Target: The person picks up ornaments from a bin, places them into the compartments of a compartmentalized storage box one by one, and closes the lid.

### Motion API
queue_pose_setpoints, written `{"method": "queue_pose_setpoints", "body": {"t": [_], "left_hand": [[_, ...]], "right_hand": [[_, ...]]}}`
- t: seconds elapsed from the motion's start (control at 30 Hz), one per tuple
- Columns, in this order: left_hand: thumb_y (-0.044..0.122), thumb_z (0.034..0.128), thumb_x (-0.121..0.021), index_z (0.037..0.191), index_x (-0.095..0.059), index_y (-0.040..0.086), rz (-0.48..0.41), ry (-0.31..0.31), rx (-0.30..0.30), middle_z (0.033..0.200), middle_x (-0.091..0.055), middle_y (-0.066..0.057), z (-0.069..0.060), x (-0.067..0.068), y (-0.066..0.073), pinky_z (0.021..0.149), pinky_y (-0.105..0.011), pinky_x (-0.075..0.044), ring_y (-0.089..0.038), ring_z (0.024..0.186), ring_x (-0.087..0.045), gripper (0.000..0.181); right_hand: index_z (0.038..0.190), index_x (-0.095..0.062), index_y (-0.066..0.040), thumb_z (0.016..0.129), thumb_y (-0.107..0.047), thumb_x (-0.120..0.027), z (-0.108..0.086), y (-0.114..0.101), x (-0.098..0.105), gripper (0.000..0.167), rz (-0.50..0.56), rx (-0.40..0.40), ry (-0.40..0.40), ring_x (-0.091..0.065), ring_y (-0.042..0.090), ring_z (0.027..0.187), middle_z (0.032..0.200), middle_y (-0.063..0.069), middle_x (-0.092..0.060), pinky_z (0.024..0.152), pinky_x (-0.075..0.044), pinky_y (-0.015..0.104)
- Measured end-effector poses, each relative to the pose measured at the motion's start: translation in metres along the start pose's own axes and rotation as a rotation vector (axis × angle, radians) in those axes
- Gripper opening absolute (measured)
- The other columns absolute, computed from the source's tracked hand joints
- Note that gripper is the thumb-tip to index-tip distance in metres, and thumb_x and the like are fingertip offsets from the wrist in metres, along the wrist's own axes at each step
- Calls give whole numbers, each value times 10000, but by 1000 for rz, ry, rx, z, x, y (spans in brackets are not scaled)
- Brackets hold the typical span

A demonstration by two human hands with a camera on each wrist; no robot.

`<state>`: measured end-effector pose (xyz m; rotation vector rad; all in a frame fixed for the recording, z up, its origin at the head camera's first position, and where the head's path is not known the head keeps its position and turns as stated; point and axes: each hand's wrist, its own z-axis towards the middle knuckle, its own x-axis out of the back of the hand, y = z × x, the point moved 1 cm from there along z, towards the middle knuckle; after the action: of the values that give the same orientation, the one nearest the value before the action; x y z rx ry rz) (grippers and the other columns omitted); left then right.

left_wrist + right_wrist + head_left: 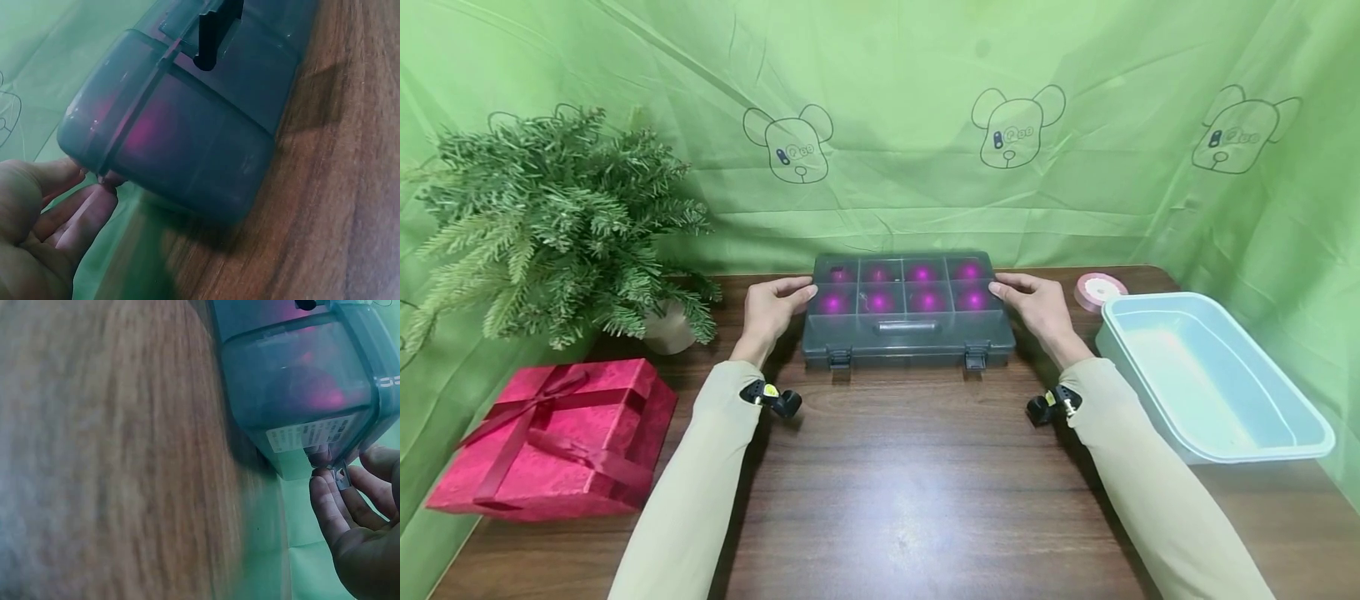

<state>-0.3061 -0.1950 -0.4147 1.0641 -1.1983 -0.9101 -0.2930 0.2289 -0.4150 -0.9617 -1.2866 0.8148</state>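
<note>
A dark translucent plastic compartment case [910, 325] lies at the back of the table, its lid down. Round magenta-glowing spots show in its several compartments. Two latches, one left [840, 358] and one right [975, 357], sit on its front. My left hand [769, 312] pinches the case's left side, thumb near the lid edge and fingers at the rim beneath. At the opposite side my right hand [1037, 310] pinches the rim; in the right wrist view its fingertips [325, 494] meet a small clear tab [342, 477]. A white label [309, 432] is stuck on that side.
On the left stand a potted artificial fir [565, 225] and a red gift box [557, 433] with ribbon. To the right are a pale blue plastic basin [1195, 358] and a pink ribbon roll [1086, 292]. Green cloth [895, 183] hangs behind the table [910, 467].
</note>
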Motion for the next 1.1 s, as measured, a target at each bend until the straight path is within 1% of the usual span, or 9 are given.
{"method": "queue_pose_setpoints", "body": {"t": [0.03,0.1,0.27,0.33,0.47,0.6,0.83,0.97,1.1], "left_hand": [[182,965,-828,1256,-783,46,0,3,2,1297,-733,-140,1,0,0,874,-300,-607,-176,907,-789,324],[185,965,-828,1255,-783,45,4,7,7,1301,-730,-143,2,-1,0,879,-296,-604,-188,917,-789,325],[179,964,-829,1254,-782,42,-1,17,12,1318,-722,-145,5,-2,0,888,-283,-598,-204,946,-787,324],[174,962,-831,1250,-784,45,-6,20,14,1321,-722,-141,5,-3,0,885,-277,-597,-200,950,-786,320],[157,965,-825,1250,-781,33,-25,21,11,1317,-723,-144,7,-3,1,884,-284,-599,-205,966,-783,314],[151,972,-816,1246,-782,29,-31,24,7,1295,-732,-145,9,-4,1,881,-302,-605,-225,980,-781,302],[156,977,-811,1254,-779,32,-31,38,1,1282,-738,-146,11,-4,0,915,-339,-598,-169,963,-779,306],[158,983,-803,1250,-781,32,-37,44,-7,1266,-743,-147,10,-7,-1,908,-343,-602,-147,942,-775,296],[194,998,-790,1246,-784,36,-43,63,-3,1232,-754,-145,8,-8,0,913,-368,-604,-137,931,-750,295]], "right_hand": [[1381,-725,-111,973,-416,-802,1,0,0,515,1,2,2,-635,154,1137,1342,124,-713,908,-535,250],[1375,-729,-108,974,-411,-802,2,0,-1,508,-5,11,10,-635,155,1147,1336,120,-717,935,-519,254],[1360,-735,-92,979,-391,-799,6,1,-2,488,-36,36,31,-613,225,1255,1342,121,-714,1080,-461,375],[1357,-735,-86,982,-381,-798,7,0,-3,481,-36,35,34,-600,244,1287,1357,126,-705,1110,-444,407],[1364,-730,-84,983,-369,-799,11,0,-3,481,-27,22,31,-584,256,1316,1395,134,-683,1129,-435,423],[1368,-725,-81,983,-366,-799,15,-1,-3,485,-25,16,25,-587,260,1306,1404,145,-676,1120,-441,418],[1363,-731,-91,982,-368,-801,19,0,-5,476,-8,19,30,-595,213,1265,1402,127,-679,1069,-461,352],[1370,-726,-84,989,-374,-790,19,1,-5,483,0,23,33,-621,170,1194,1395,133,-682,1014,-487,301],[1396,-703,-70,1011,-389,-758,18,-1,-5,503,29,24,11,-663,131,1086,1378,162,-682,995,-524,316]]}}
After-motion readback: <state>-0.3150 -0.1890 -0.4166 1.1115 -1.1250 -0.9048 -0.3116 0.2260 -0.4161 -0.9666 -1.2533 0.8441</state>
